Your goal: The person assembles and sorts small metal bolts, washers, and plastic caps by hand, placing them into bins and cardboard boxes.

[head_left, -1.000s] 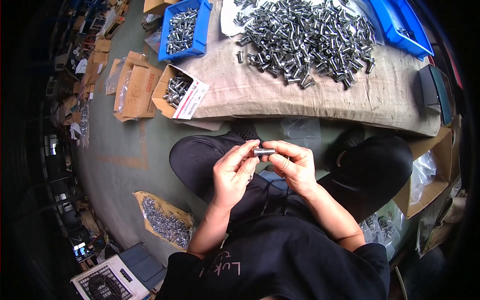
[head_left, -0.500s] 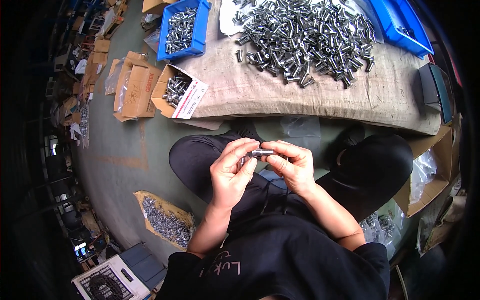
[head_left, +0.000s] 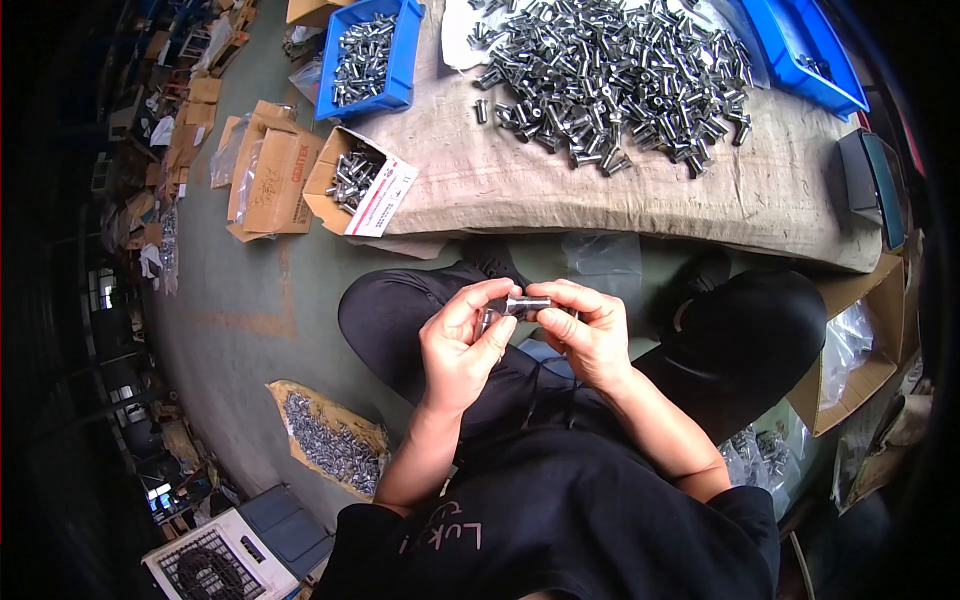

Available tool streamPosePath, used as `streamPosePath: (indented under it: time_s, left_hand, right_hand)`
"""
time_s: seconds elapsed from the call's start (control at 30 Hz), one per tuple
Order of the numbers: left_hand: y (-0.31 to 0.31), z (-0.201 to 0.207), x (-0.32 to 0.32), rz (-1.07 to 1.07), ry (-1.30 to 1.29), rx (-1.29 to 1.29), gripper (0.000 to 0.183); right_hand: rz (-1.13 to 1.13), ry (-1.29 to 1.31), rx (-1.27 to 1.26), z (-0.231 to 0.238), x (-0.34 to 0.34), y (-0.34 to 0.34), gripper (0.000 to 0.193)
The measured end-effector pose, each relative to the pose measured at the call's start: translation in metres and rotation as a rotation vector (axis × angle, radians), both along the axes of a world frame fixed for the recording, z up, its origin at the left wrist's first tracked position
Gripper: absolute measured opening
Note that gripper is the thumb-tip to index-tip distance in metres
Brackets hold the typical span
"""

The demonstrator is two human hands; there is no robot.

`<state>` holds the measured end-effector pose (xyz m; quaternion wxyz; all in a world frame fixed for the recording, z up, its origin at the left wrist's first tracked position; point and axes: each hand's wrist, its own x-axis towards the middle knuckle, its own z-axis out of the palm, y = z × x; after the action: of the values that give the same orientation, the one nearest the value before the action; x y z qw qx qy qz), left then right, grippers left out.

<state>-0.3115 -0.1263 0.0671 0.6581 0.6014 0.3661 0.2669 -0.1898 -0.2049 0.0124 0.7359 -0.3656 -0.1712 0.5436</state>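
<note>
In front of my lap a shiny metal bolt (head_left: 528, 304) lies sideways between my two hands. My left hand (head_left: 455, 350) is closed, its thumb and fingers at the bolt's wider left end. A second glinting metal piece shows by the left fingers, partly hidden, and its kind is unclear. The closed right hand (head_left: 592, 340) pinches the bolt's right end, covering its tip. Beyond my knees, a big heap of similar bolts (head_left: 620, 80) sits on a cloth-covered surface (head_left: 560, 200).
A blue bin (head_left: 400, 85) and an open carton (head_left: 376, 205), both with metal parts, stand at the far left. Another blue bin (head_left: 825, 85) is at the far right. On the floor lies a tray of small parts (head_left: 375, 435). Right of my knee stands a cardboard box (head_left: 860, 390).
The bolt has shifted slightly in my fingers, and its wider left end shows more now. My left fingertips have drawn back a little. Otherwise both hands stay in place.
</note>
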Motion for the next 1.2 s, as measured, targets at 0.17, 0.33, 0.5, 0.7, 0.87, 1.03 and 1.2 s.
streamPosePath:
  time_s: [0.17,0.33,0.5,0.7,0.87,1.03,1.2]
  left_hand:
    - [0.003,0.003,0.000,-0.020,-0.214,-0.353,0.045]
    - [-0.001,-0.001,0.003,-0.061,-0.206,-0.309,0.054]
    - [-0.004,0.000,0.003,-0.158,-0.100,-0.253,0.054]
    - [-0.009,0.000,0.006,-0.166,0.083,0.019,0.030]
    - [-0.008,-0.010,0.007,-0.139,0.088,0.218,0.022]
    - [0.000,-0.005,0.010,-0.128,0.263,0.757,0.015]
    - [0.002,-0.001,0.009,-0.089,0.305,0.792,0.020]
  right_hand:
    - [0.004,0.475,0.046,-0.001,0.004,0.005,0.014]
    - [0.212,0.287,-0.145,0.000,-0.001,0.005,0.014]
    - [0.235,0.046,-0.117,0.001,-0.004,0.004,0.017]
    - [0.314,0.663,-0.193,-0.007,0.001,0.005,0.015]
    - [0.298,0.758,-0.161,-0.002,-0.004,0.002,0.013]
    - [0.125,0.488,-0.239,0.007,-0.004,0.005,0.020]
    - [0.059,0.247,-0.148,-0.002,-0.001,0.001,0.015]
